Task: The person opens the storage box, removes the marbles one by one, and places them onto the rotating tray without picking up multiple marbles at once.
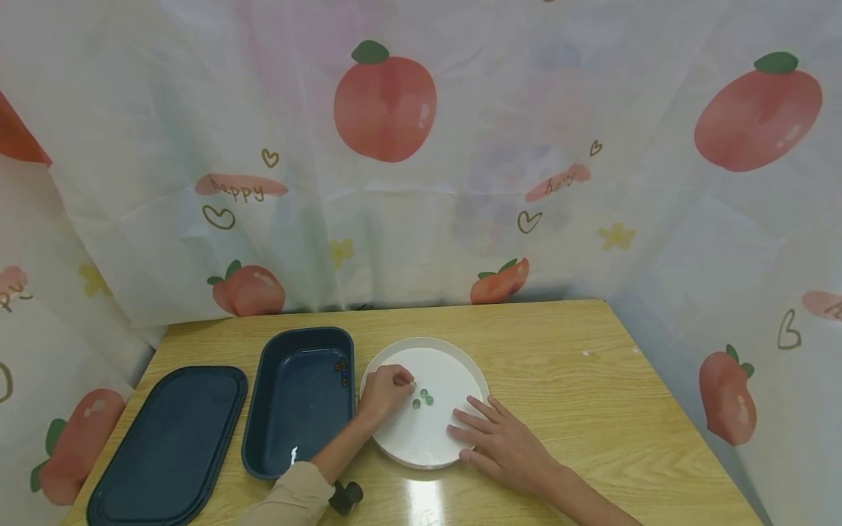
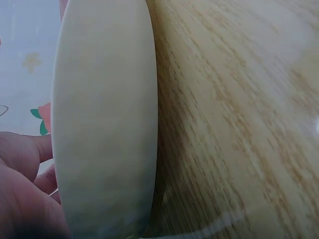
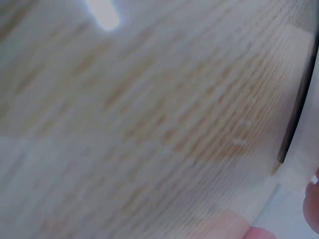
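On a round white tray [image 1: 434, 438] lie several small green glass marbles [image 1: 424, 394], close together near its middle. My left hand [image 1: 384, 394] reaches over the tray's left rim and pinches a small glass marble [image 1: 413, 386] between thumb and fingertips, just beside the others. My right hand [image 1: 503, 449] rests with spread fingers at the tray's right rim. The left wrist view shows the tray's pale side wall [image 2: 104, 119] with part of the left hand [image 2: 30, 184] behind it; the marble is hidden there. Only fingertips [image 3: 312, 206] of the right hand show in the right wrist view.
Left of the white tray stands a deep dark blue bin [image 1: 296, 409] with several brown and blue marbles [image 1: 340, 369] at its right side. A dark blue lid [image 1: 171, 438] lies further left. The wooden table [image 1: 579, 394] ends at a fruit-printed curtain [image 1: 421, 241].
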The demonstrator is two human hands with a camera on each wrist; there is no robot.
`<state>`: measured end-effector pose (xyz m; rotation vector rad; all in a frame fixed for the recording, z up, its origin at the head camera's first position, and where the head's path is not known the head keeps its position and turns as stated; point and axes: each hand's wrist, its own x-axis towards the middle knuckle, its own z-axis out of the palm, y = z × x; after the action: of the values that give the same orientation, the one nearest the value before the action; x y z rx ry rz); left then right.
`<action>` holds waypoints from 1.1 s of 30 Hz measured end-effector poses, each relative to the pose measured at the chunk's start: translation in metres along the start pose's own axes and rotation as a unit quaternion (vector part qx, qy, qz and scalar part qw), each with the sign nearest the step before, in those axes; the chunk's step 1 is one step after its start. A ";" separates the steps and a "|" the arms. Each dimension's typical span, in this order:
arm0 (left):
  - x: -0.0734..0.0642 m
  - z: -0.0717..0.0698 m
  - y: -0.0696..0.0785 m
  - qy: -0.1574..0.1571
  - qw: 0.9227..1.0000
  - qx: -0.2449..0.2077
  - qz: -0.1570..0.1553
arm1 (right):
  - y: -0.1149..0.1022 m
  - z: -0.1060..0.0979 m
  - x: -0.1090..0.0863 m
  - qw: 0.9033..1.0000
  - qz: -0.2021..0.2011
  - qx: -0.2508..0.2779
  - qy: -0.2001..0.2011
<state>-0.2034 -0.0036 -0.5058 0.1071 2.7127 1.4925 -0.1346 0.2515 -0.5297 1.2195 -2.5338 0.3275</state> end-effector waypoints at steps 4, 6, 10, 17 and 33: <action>0.000 0.001 -0.001 -0.001 1.000 0.003 0.006 | 0.000 0.000 0.000 1.000 -0.002 0.000 -0.001; 0.001 0.001 -0.001 0.000 1.000 0.006 0.010 | 0.000 -0.001 0.001 1.000 -0.002 0.000 -0.002; 0.001 0.002 -0.001 -0.002 1.000 0.011 0.012 | 0.000 -0.001 0.001 1.000 -0.002 0.000 -0.003; 0.002 0.003 0.001 -0.010 1.000 0.017 0.009 | 0.001 0.000 0.000 1.000 -0.003 0.001 0.000; 0.000 0.002 0.000 -0.020 0.999 0.015 0.021 | 0.001 0.001 -0.001 1.000 0.001 0.006 -0.001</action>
<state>-0.2034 -0.0021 -0.5069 0.1941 2.7179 1.4434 -0.1349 0.2520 -0.5312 1.2233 -2.5383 0.3427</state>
